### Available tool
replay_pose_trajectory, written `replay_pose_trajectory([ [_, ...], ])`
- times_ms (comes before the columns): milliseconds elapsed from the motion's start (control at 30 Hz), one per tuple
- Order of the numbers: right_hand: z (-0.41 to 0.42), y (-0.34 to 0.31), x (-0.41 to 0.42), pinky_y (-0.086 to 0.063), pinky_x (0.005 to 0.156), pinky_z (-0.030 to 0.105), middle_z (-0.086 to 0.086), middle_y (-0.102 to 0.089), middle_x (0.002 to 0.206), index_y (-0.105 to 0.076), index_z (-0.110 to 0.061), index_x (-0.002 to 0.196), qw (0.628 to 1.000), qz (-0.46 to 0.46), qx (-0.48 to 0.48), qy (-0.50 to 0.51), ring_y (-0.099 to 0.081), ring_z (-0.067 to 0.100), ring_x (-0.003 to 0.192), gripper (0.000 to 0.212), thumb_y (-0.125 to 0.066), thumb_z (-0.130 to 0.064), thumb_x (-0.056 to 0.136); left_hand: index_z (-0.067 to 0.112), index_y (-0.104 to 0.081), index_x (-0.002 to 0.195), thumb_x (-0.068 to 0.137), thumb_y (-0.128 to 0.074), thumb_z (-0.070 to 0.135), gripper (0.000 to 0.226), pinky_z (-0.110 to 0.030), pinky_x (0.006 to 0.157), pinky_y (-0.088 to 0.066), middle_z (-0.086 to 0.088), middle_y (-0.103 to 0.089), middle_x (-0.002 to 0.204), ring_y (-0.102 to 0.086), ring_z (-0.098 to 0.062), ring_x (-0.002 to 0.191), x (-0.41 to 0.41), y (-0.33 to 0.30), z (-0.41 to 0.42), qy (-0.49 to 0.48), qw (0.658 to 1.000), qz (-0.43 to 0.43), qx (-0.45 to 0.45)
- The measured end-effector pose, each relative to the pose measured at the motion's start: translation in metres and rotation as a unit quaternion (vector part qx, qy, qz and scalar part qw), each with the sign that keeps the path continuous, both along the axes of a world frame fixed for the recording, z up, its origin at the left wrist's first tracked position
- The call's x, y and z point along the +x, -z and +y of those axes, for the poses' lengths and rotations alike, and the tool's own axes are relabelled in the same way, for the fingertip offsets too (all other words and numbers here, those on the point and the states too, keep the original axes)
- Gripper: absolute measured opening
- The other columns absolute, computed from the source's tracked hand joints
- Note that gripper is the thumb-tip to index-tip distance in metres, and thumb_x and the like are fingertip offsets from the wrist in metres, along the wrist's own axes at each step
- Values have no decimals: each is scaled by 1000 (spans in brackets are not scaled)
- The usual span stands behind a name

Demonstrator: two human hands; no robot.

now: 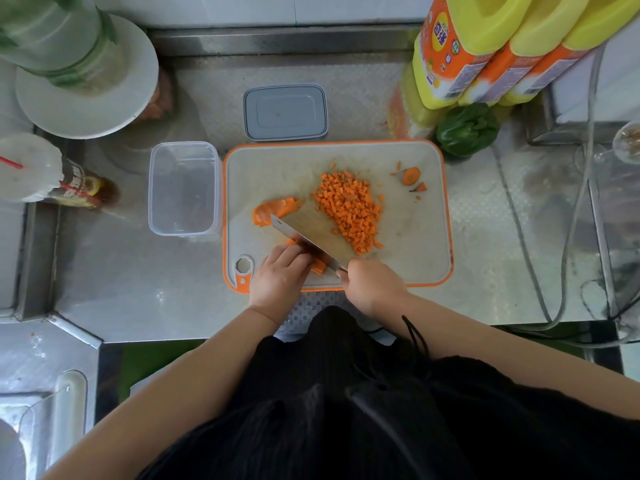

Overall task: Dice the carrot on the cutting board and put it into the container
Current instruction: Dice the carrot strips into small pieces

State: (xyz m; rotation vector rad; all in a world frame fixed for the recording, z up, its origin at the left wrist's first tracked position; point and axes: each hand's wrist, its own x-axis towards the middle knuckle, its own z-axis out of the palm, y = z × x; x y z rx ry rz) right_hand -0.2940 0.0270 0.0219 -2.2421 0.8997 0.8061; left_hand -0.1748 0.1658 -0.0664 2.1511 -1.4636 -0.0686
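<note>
Fingers of the left hand (282, 273) curl over carrot strips (319, 265) near the cutting board (415, 237) edge; the right hand (372, 284) grips the knife (304, 242) beside the diced pile (349, 209).

Both bare arms reach forward from the body, and the two hands sit close together. The left hand (282, 271) lies palm down with its fingers curled under, pressing on a carrot piece (319, 265). The right hand (372, 284) is closed tight around the handle of a knife (304, 242).
</note>
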Motion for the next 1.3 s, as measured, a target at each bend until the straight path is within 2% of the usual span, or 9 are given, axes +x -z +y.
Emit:
replay_pose_trajectory([
  [200,-12,2,1,-41,60,36,1,-47,68,-46,-14,80,999,-21,20,13,-52,23,68,36,-37,-42,101,10,-69,97,85,-56,7,18,-39,76,-55,-4,-65,102,-59,-25,94,1,-2,3,15,998,-34,45],
  [367,-10,-2,-5,-31,49,31,1,-45,66,-43,-13,82,999,-37,-14,-4,-46,20,61,36,-32,-40,102,9,-69,92,90,-62,14,9,-39,65,-56,-4,-66,97,-59,-24,89,1,-7,1,-8,999,-15,40],
  [700,3,-4,-10,-37,59,33,-2,-41,67,-44,-13,86,999,-19,-39,-28,-49,24,69,27,-35,-33,102,10,-71,89,90,-59,17,14,-33,58,-55,-2,-67,93,-59,-22,88,-1,-13,0,-16,1000,-7,12],
  [800,5,-2,-2,-39,60,33,0,-44,68,-53,-10,93,999,11,-42,-19,-52,24,70,18,-40,-20,100,10,-72,91,90,-60,16,13,-34,61,-56,-2,-68,94,-61,-23,89,0,-11,1,-16,1000,-6,13],
  [867,5,-2,6,-42,60,33,1,-47,69,-52,-12,85,999,20,-34,-18,-54,25,71,17,-42,-15,99,10,-72,93,92,-57,17,17,-33,64,-56,-3,-68,96,-61,-23,90,0,-10,1,-9,1000,-9,11],
  [933,5,-1,10,-41,61,33,2,-50,70,-47,-14,78,1000,14,-24,-13,-54,25,71,22,-43,-17,99,9,-72,94,93,-55,18,19,-33,68,-56,-4,-68,98,-60,-23,92,0,-10,2,-5,1000,-7,6],
  [1033,7,1,9,-39,62,35,3,-48,74,-46,-15,85,1000,-13,-11,-8,-51,26,72,23,-38,-29,102,9,-71,96,92,-58,16,15,-36,67,-57,-4,-67,99,-61,-24,93,1,-9,3,-2,1000,2,19],
  [1167,-4,3,9,-38,60,34,0,-45,68,-44,-14,82,999,-37,6,7,-50,25,70,30,-39,-38,101,9,-70,95,81,-67,-2,19,-37,68,-56,-5,-65,97,-59,-25,89,5,-8,4,23,999,-14,40],
  [1300,-8,2,4,-36,58,34,1,-45,66,-46,-12,80,999,-52,9,-7,-52,26,69,37,-37,-41,101,9,-70,92,80,-69,-3,17,-36,67,-56,-4,-65,95,-58,-24,87,7,-12,5,27,998,-29,47],
])
